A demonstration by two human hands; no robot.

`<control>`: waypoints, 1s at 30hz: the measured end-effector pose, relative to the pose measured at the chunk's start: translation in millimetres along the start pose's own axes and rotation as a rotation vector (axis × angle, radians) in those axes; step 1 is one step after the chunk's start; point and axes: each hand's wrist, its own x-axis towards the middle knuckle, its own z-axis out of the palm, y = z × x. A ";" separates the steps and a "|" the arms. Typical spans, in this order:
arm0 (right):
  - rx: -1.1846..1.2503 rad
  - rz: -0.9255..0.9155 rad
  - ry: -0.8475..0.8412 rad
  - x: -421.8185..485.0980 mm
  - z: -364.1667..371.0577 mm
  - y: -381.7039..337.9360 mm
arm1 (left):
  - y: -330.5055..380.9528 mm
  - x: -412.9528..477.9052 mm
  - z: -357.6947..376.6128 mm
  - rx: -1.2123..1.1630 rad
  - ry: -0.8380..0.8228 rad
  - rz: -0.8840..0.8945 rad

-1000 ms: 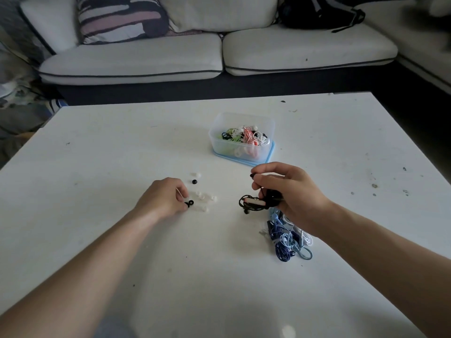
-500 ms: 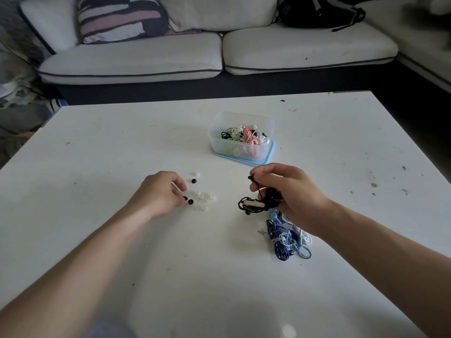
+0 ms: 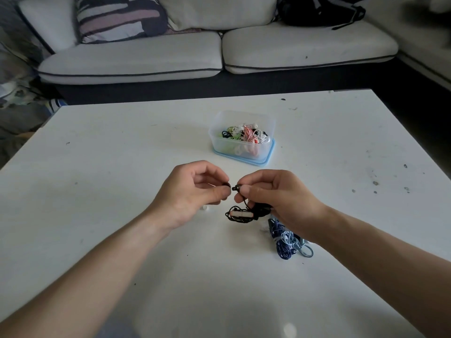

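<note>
- The left hand point(image 3: 192, 191) is raised just above the white tabletop point(image 3: 117, 172), with its thumb and forefinger pinching a small black rubber ear tip point(image 3: 227, 184).
- The right hand point(image 3: 275, 198) faces it, its fingers curled round a black wired earphone point(image 3: 240, 214). Thumb and forefinger hold the bud end, and the coiled cable with its pale inline remote hangs below the palm.
- The ear tip and the bud end are just apart, in line with each other.
- A small white ear tip point(image 3: 203, 208) lies on the tabletop under the left hand.
- A blue-and-white bundle of coiled earphones point(image 3: 283, 242) lies beneath the right wrist.
- Further back stands a clear plastic box point(image 3: 245, 112) on a blue lid, filled with tangled coloured earphones.
</note>
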 end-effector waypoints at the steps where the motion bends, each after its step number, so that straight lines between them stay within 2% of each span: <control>1: 0.002 -0.005 0.002 -0.2 0.1 0.1 | 0.4 -0.5 1.1 -0.003 -0.009 0.008; 15: -0.004 -0.026 0.059 0.6 -0.3 -2.1 | 6.3 -4.1 6.7 -0.038 -0.025 -0.014; 21: 0.001 -0.034 0.079 0.3 -0.9 -3.6 | 6.6 -5.1 6.6 -0.179 -0.045 -0.055; 30: 0.047 -0.061 0.068 1.5 -4.1 -6.3 | 4.9 -3.1 7.3 -0.202 -0.015 -0.073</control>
